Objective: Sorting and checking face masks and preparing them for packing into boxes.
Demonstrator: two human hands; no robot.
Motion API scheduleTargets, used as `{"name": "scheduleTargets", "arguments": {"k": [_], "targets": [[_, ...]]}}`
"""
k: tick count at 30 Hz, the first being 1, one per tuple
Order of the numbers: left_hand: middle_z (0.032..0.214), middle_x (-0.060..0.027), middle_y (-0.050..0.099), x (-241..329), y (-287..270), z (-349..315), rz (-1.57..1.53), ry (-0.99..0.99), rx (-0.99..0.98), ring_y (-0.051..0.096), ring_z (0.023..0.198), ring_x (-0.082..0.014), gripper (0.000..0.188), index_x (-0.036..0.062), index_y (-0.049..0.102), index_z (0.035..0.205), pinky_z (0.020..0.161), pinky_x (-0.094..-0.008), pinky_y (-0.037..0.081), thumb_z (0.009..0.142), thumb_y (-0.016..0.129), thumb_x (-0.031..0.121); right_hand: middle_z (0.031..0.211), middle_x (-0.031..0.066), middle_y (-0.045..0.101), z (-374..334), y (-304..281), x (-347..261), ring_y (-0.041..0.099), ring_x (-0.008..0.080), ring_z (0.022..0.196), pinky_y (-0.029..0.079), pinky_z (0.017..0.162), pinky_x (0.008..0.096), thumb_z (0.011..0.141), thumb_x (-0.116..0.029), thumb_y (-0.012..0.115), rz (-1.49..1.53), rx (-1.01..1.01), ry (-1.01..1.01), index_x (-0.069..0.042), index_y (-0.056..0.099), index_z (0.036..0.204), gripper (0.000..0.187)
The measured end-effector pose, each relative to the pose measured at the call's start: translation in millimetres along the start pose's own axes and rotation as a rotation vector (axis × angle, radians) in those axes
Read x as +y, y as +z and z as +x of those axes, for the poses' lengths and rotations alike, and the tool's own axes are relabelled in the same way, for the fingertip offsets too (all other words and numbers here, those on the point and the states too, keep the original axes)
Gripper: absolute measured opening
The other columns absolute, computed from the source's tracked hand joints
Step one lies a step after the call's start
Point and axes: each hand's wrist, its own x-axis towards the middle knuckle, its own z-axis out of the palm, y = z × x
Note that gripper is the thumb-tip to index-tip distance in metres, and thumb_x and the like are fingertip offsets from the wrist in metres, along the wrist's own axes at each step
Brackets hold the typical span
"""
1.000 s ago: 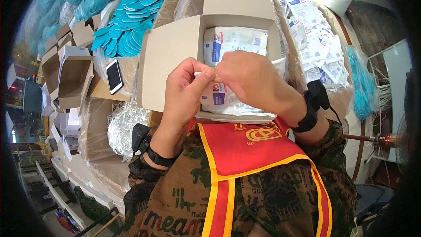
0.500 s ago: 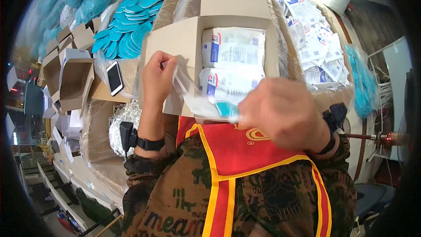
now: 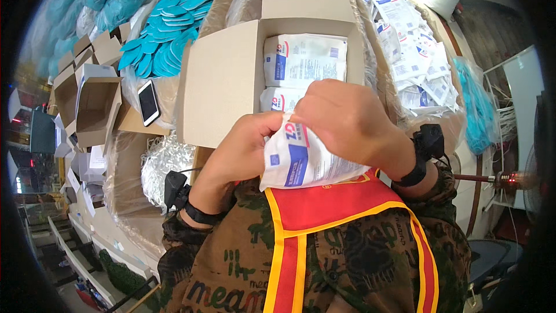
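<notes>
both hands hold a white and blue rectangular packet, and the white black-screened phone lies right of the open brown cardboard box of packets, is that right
Not quite: the white black-screened phone lies left of the open brown cardboard box of packets, as the head view shows. The left hand and right hand hold a white and blue rectangular packet.

The thin white packet with blue and red marks (image 3: 313, 165) looks smooth and a bit shiny; I can't tell if it is paper or plastic. The big, open brown cardboard box (image 3: 220, 84) is flat, smooth and dull. Clear, crinkly plastic sheeting (image 3: 130, 208) shines in wrinkles. The white oblong phone (image 3: 149, 103) has a dark, glossy screen. The red cloth apron with yellow edges (image 3: 324, 202) looks smooth, and the brown patterned cloth shirt (image 3: 231, 255) looks dull.
</notes>
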Motion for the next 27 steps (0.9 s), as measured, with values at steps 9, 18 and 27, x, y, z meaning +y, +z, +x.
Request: {"name": "scheduleTargets", "arguments": {"k": [9, 18, 27], "targets": [[0.102, -0.0087, 0.065, -4, -66, -36, -0.347, 0.232, 0.734, 0.060, 0.093, -0.0153, 0.026, -0.0022, 0.062, 0.107, 0.087, -0.0302, 0.046, 0.081, 0.061, -0.003, 0.074, 0.0119, 0.059, -8, -39, 33, 0.059, 0.0215, 0.064, 0.048, 0.060, 0.0309, 0.085, -0.018, 0.065, 0.014, 0.203, 0.225, -0.002, 0.060, 0.083, 0.016], [0.104, -0.0136, 0.058, 1, -116, -88, -0.358, 0.378, 0.777, 0.058, 0.095, -0.0204, 0.031, -0.0019, 0.051, 0.112, 0.088, -0.0341, 0.046, 0.082, 0.055, -0.001, 0.088, 0.0163, 0.063, 8, 46, 68, 0.063, 0.0346, 0.082, 0.050, 0.073, 0.0432, 0.090, -0.032, 0.057, -0.171, -0.631, 0.308, -0.002, 0.064, 0.090, 0.031], [0.077, -0.0056, 0.056, -7, -96, -62, -0.369, 0.151, 0.807, 0.047, 0.065, -0.0096, 0.013, 0.0023, 0.054, 0.094, 0.059, -0.0211, 0.036, 0.085, 0.059, 0.011, 0.098, 0.0163, 0.061, -1, 80, 87, 0.061, 0.0351, 0.089, 0.048, 0.078, 0.0425, 0.083, -0.023, 0.066, -0.067, -0.654, 0.373, -0.002, 0.061, 0.096, 0.025]]}}
